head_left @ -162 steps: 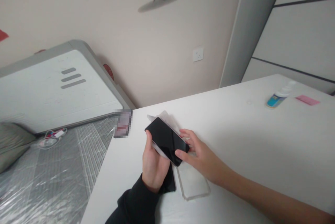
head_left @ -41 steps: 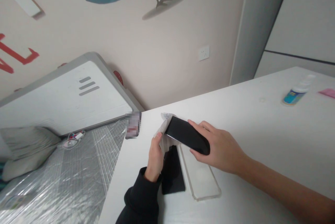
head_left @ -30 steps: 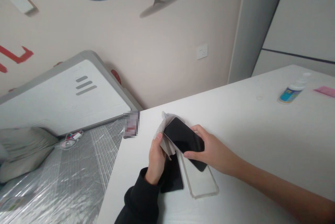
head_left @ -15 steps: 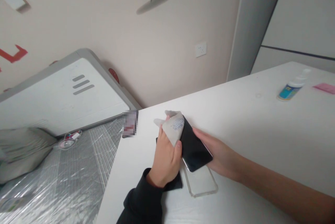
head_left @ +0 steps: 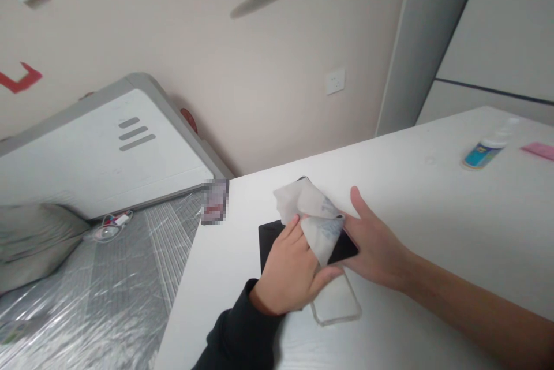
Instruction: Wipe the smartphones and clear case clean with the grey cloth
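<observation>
My left hand lies over a phone, its fingers on a thin white wipe printed with pale blue marks. The wipe covers most of the phone; a dark corner of its screen shows at the lower right. From the right side, my right hand supports the phone, thumb raised off it and the other fingers hidden beneath. A clear phone case rests on the table just below. Partly under my left hand is a flat black item, whose kind I cannot make out.
A white spray bottle with a blue label and a pink packet stand far right on the white table. A blurred-out small item sits at the left edge. Beyond is a plastic-covered bed.
My left hand and the wipe have moved right across the phone's screen, covering more of it. My right thumb has lifted away from the phone's edge.
</observation>
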Demonstrator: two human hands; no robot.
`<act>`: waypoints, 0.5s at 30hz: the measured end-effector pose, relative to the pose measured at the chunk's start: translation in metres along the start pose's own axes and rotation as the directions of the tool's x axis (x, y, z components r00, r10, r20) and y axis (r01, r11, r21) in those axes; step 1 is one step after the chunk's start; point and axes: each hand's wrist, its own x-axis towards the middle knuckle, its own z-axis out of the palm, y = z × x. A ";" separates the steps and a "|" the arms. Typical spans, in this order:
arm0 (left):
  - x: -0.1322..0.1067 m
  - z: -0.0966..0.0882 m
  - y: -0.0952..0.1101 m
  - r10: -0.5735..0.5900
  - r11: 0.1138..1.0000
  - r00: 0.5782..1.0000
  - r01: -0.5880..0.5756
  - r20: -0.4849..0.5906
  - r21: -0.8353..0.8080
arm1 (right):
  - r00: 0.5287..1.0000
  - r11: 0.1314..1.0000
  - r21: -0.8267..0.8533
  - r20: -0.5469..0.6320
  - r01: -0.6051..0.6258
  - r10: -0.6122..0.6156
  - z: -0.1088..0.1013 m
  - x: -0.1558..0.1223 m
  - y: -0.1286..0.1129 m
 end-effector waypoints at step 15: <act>0.007 0.010 0.032 0.111 0.990 0.994 -0.111 -0.010 -0.082 | 0.980 0.989 0.131 -0.180 -0.066 0.090 -0.003 -0.001 -0.011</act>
